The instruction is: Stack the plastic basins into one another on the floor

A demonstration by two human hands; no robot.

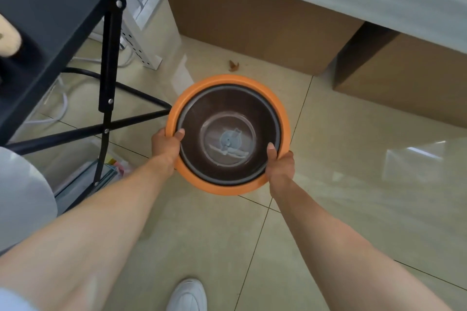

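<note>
Orange plastic basin [283, 111] with a dark translucent basin [265, 113] nested inside, gripped by both hands above the tiled floor [353, 197].

Left hand [165, 145] clamped on the near-left rim, thumb hooked over the inner edge; right hand [280, 163] clamped on the near-right rim, thumb likewise over the edge. Pale blue printed figure visible through the dark basin's bottom. Whether resting on the tiles or just above them: cannot tell. Black metal stand [107, 78] to the left, cardboard boxes [252, 28] beyond, small brown scrap [233, 65] on the tiles between boxes and basins, white shoe [188, 295] at the lower edge.
</note>
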